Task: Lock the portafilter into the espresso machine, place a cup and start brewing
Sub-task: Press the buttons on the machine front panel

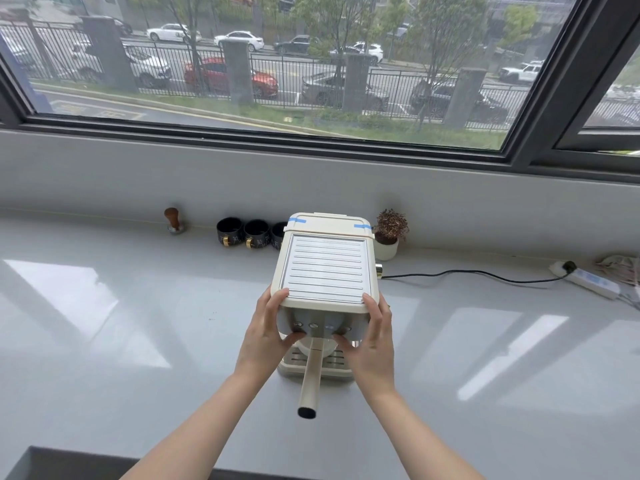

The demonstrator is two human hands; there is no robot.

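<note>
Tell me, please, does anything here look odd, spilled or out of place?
Nothing is spilled or damaged. One oddity: blue tape strips sit on the rear corners of the espresso machine. The portafilter handle points straight at the person. Both hands, left and right, grip the machine's front.

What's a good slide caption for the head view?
Both hands, left and right, grip the espresso machine, portafilter handle pointing forward.

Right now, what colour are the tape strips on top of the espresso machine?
Blue, one tape strip at each rear corner of the espresso machine, seen in the head view.
</note>
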